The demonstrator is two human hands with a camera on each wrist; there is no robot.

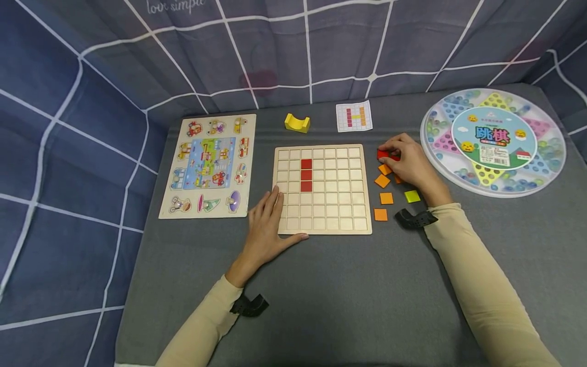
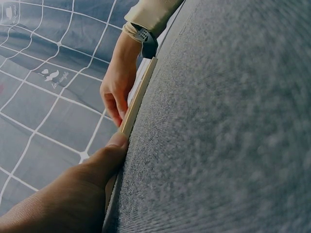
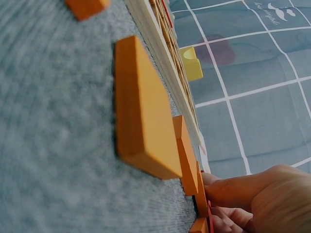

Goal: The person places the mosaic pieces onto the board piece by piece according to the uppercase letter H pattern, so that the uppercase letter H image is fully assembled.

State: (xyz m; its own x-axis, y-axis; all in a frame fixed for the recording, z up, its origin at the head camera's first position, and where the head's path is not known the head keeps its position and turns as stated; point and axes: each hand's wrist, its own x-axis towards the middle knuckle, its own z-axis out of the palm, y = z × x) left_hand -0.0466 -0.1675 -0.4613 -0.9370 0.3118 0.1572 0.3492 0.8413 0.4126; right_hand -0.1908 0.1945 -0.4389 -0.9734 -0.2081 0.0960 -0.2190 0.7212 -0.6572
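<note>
A light wooden grid board (image 1: 337, 209) lies on the grey table, with three red square tiles (image 1: 306, 175) in one column of its cells. My left hand (image 1: 266, 224) rests at the board's left side, fingers straight along the edge and thumb at the lower-left corner. To the right of the board, my right hand (image 1: 408, 160) pinches a red tile (image 1: 382, 153) between thumb and fingers. In the right wrist view only a thin red edge shows by the thumb. Several orange tiles (image 1: 386, 198) and a yellow-green tile (image 1: 412, 196) lie just below that hand.
Behind the board are a yellow curved block (image 1: 297, 123) and a pattern card (image 1: 354, 116) with a coloured grid. A picture puzzle board (image 1: 171, 168) lies at left. A round Chinese checkers set (image 1: 495, 137) lies at right, near the right forearm. Grid-patterned cloth (image 1: 275, 46) hangs behind.
</note>
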